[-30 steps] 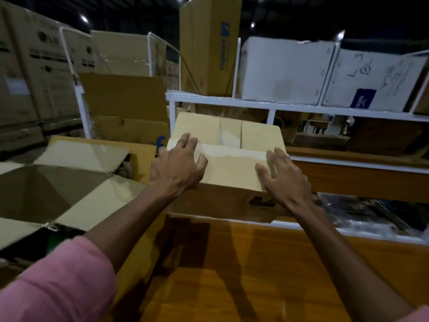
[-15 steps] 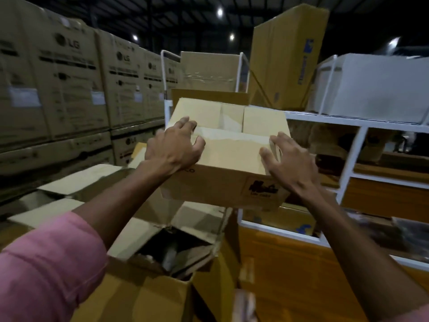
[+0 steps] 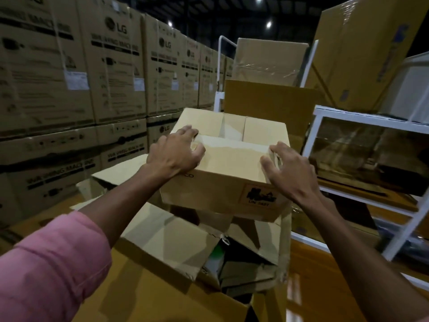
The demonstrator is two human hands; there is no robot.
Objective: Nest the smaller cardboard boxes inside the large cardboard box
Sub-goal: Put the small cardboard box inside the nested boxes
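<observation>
2 hands: left hand [image 3: 174,152], right hand [image 3: 288,171]. 1 small box [image 3: 222,182] held. 1 large open box [image 3: 162,287] below. 1 white rack [image 3: 362,112]. Stacked LG cartons [image 3: 111,66]: approx 10+, exact count unclear.

The small box [image 3: 228,173] sits between the two hands: the left hand [image 3: 175,153] grips its near left top corner, the right hand [image 3: 289,169] its near right top corner. Directly below both hands lies the large box [image 3: 167,296], flaps open upward, with folded cardboard [image 3: 243,273] inside it beneath the right hand. Left of the left hand, and beyond it, stands a wall of stacked cartons [image 3: 97,84]. Right of the right hand stands a shelf rack [image 3: 362,163], with a tall carton [image 3: 362,49] on its top. Behind the small box, beyond both hands, a flat carton [image 3: 269,105] stands upright, with another carton [image 3: 267,59] behind it.
</observation>
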